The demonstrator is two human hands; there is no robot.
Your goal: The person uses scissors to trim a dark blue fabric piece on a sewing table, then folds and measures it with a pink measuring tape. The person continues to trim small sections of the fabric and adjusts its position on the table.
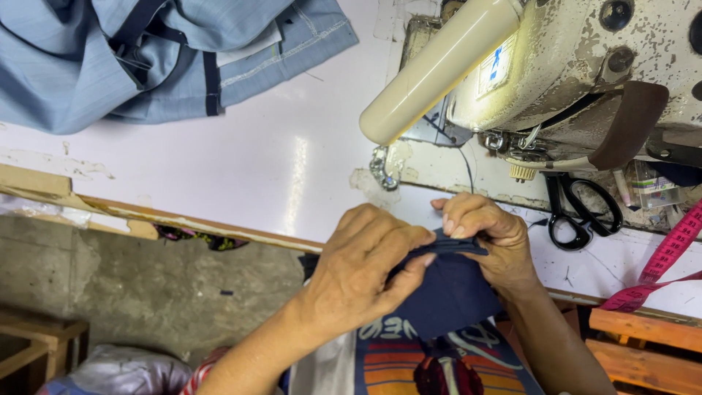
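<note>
A piece of dark navy fabric (447,289) is held over the near edge of the white sewing table (241,161). My left hand (362,263) pinches its upper folded edge between thumb and fingers. My right hand (486,238) grips the same edge from the right, fingers curled over the fold. The two hands nearly touch. Most of the cloth hangs down toward my lap, partly hidden by my left hand.
A worn cream sewing machine (556,66) stands at the back right. Black scissors (581,208) lie beneath it, a pink measuring tape (662,263) at far right. Light blue striped fabric (161,51) is piled at the top left. Concrete floor (146,285) shows below the table.
</note>
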